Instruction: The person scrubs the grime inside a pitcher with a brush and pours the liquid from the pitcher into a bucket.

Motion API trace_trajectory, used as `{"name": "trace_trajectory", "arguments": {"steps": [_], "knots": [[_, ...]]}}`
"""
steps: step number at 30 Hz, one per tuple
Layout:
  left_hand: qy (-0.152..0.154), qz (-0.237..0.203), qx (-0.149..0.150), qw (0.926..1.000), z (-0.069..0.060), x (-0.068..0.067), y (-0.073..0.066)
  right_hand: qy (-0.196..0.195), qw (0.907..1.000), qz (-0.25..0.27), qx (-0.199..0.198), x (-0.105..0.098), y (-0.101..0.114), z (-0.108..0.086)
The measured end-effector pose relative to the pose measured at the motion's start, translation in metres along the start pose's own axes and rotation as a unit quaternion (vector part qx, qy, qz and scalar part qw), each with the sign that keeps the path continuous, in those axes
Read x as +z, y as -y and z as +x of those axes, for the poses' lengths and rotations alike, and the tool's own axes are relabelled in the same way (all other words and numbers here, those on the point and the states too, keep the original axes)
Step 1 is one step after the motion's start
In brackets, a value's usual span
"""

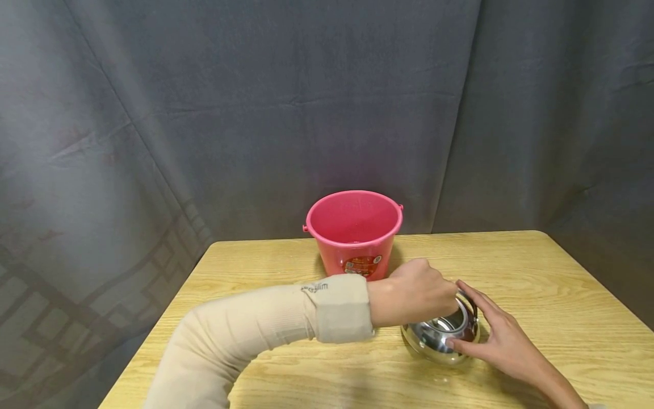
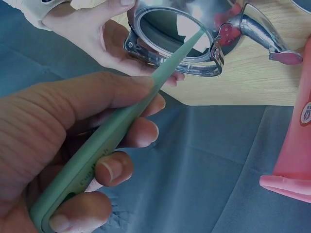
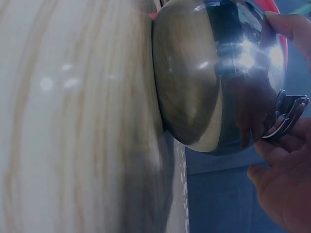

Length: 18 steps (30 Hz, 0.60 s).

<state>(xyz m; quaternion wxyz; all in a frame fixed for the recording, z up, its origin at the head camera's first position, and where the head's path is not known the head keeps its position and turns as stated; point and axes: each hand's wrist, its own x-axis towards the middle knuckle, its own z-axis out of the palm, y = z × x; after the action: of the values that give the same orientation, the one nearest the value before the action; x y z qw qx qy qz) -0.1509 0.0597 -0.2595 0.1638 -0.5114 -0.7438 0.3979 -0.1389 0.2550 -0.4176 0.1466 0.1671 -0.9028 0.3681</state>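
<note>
Your left hand (image 1: pixel 419 292) reaches across, fingers clamped round a green handle (image 2: pixel 114 128); your right hand (image 1: pixel 498 338) grips the kettle (image 1: pixel 434 343) between thumb and fingers. It stands upright on the table (image 1: pixel 541 284), mirror-shiny, open-topped.

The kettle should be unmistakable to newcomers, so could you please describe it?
On the wooden table in the head view stands a pink bucket. Nearer and rightward, the right hand touches the kettle; its shiny, rounded metal sets it apart.
</note>
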Motion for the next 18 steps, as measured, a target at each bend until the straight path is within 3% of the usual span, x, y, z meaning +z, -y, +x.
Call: {"name": "trace_trajectory", "arguments": {"steps": [18], "knots": [[-0.041, -0.036, -0.018, 0.9983, -0.0089, 0.0080, 0.0041, -0.004, 1.0000, -0.001, 0.000, 0.0003, 0.0002, -0.0001]]}}
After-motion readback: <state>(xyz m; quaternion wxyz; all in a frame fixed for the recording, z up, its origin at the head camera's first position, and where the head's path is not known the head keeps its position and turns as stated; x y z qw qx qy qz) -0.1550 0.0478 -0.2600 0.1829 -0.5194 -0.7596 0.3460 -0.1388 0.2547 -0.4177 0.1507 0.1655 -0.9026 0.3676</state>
